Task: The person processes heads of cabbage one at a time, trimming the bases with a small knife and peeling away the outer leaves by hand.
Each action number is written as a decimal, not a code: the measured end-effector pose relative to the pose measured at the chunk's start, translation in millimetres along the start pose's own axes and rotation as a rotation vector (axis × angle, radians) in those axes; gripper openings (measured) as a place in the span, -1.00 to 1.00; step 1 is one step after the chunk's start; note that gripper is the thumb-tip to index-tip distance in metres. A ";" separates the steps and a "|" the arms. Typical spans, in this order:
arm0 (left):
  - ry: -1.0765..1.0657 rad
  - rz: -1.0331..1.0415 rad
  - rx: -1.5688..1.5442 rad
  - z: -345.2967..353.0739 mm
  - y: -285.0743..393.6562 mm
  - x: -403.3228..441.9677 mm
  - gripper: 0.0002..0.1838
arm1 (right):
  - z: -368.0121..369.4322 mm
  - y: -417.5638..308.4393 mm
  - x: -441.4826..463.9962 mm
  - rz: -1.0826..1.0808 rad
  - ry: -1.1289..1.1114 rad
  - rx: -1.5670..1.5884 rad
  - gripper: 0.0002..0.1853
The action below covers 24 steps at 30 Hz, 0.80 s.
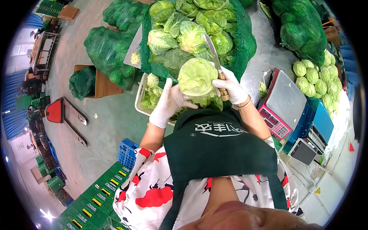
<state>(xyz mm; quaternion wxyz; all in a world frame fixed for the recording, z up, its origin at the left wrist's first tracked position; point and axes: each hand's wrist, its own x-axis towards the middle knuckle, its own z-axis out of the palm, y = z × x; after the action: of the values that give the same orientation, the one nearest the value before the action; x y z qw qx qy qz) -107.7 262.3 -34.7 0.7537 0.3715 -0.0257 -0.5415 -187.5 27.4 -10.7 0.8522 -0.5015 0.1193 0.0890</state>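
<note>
A pale green cabbage (197, 76) is held up in front of my apron. My left hand (168, 103), in a white glove, supports it from the left and below, thumb apart and some fingers hidden behind it. My gloved right hand (232, 86) is closed round the wooden handle of a knife (213, 51), with its curved blade pointing up and away from me. That hand's fingers are also close to the cabbage's right side. Just beyond, a green mesh sack (245, 42) lies open, full of cabbages (191, 36).
A white basket (142, 96) with leaves stands below my left hand. At right are a red-framed scale (283, 101) and a pile of cabbages (316, 80). Filled mesh sacks (107, 50), a cardboard box (105, 84), a red pallet jack (55, 111) and green crates (96, 195) are at left.
</note>
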 end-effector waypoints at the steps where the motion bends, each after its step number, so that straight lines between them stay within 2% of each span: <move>1: -0.099 0.006 -0.083 2.4 -3.4 3.4 0.05 | 3.4 0.0 0.8 -0.021 -0.001 -0.012 -0.23; 3: -0.299 0.019 -0.250 8.6 -8.5 10.5 0.04 | 13.0 -1.5 2.5 -0.064 -0.003 -0.038 -0.26; 4: -0.092 0.081 -0.209 23.6 -7.5 9.0 -0.02 | 13.4 -1.3 2.4 -0.052 0.024 -0.171 -0.27; 6: 0.043 0.086 -0.338 17.8 -12.9 15.7 -0.07 | 14.3 -0.5 3.7 -0.029 0.070 -0.437 -0.31; 8: 0.123 0.089 -0.383 7.8 -14.9 20.0 -0.11 | 1.1 16.4 14.2 -0.596 0.206 -0.911 -0.33; 10: 0.151 0.095 -0.351 -3.1 -14.4 19.7 -0.16 | 0.6 17.2 7.8 -0.770 0.332 -1.264 -0.36; 13: 0.109 0.074 -0.359 -12.3 -13.2 20.6 -0.15 | 14.0 11.2 -7.7 -0.623 0.189 -1.327 -0.37; 16: 0.277 0.035 -0.346 -0.8 -11.6 19.6 -0.15 | 24.4 5.2 -7.3 -0.571 -0.009 -1.509 -0.28; 17: 0.269 0.012 -0.345 -1.7 -12.0 19.2 -0.16 | 24.3 4.8 -5.8 -0.559 -0.068 -1.552 -0.26; 24: 0.199 -0.126 -0.279 -18.7 -19.1 13.8 -0.22 | 25.3 -9.0 -0.5 -0.491 -0.174 -1.649 -0.25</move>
<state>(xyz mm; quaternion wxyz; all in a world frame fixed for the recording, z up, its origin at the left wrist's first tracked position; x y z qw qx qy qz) -109.0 258.2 -64.5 0.7612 0.3160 0.1475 -0.5468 -182.7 45.2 8.8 0.2176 -0.9627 -0.1607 -0.0013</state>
